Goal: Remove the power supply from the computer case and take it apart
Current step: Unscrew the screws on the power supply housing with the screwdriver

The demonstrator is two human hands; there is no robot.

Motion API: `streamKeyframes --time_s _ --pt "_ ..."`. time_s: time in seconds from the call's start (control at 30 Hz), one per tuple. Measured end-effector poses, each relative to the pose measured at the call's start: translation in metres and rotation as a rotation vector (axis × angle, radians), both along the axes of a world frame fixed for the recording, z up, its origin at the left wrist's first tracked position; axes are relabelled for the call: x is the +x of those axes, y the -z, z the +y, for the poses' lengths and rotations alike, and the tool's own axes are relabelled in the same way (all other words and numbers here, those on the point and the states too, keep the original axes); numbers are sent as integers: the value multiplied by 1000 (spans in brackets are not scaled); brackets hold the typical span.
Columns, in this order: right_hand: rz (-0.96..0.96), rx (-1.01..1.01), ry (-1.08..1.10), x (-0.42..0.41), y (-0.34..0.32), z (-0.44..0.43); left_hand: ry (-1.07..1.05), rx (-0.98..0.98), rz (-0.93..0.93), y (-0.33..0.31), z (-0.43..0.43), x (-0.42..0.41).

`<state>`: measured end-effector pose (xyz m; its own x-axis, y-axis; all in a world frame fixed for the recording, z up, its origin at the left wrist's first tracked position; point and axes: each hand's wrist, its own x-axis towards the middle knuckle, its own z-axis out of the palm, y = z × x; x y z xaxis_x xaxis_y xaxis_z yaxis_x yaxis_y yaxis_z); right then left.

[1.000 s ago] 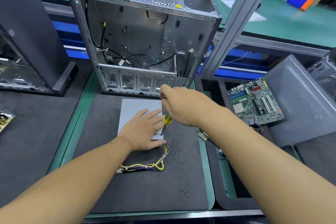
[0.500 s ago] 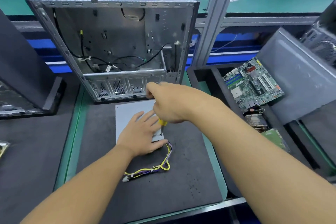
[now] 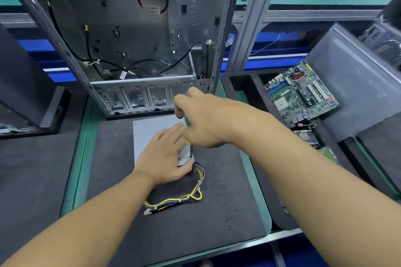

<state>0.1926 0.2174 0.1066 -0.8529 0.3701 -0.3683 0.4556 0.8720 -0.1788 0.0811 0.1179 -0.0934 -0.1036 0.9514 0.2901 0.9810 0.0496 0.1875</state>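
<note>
I have the left hand (image 3: 165, 158) flat on the flat grey metal power supply box (image 3: 149, 134) and the right hand (image 3: 208, 121) wrapped round a green-and-yellow-handled screwdriver (image 3: 188, 123).

From the left of my feed: a dark computer tower (image 3: 21, 84) stands at the bench edge, then the open silver sheet-metal computer case (image 3: 121, 45) stands upright at the back of the black foam mat (image 3: 112, 169). Just in front of it the power supply box lies on the mat, out of the case. The left hand's fingers are straight and spread, pressing on its lid. The screwdriver stands nearly upright, its tip at the box's near right corner. A yellow-and-purple wire bundle (image 3: 184, 197) trails from that corner toward me. Farther right sits a green circuit board (image 3: 301, 93), with a grey metal panel (image 3: 355, 84) beside it.
</note>
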Motion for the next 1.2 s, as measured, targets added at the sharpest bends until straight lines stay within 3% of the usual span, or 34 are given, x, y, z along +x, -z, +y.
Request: streamKeyframes --time_s 0.17,0.37,0.53,0.6,0.7,0.77,0.9,1.0,1.1,1.2 --pt "87 132 17 -2 5 0 -1 11 112 0 -4 0" --pt "-46 -82 -30 -5 -5 -1 6 -155 115 -6 -2 0" --pt "56 118 91 -8 4 -3 -15 -202 105 -7 -2 -1" --pt "100 56 51 -6 2 0 -21 -193 98 -7 -2 -1" --pt "8 -151 28 -2 -9 1 -34 -193 99 -7 -2 -1" --pt "0 -90 51 -2 -9 -2 -38 -202 94 -7 -1 -1" --pt "63 168 103 -4 4 -2 -42 -208 46 -6 -1 -2" --pt "127 18 78 -3 7 3 -39 -198 -22 -6 -1 -3" --pt "71 -183 65 1 4 6 -32 -168 -144 -10 -2 -6" --pt "88 0 79 -1 10 4 -15 -163 -209 -11 -2 -8"
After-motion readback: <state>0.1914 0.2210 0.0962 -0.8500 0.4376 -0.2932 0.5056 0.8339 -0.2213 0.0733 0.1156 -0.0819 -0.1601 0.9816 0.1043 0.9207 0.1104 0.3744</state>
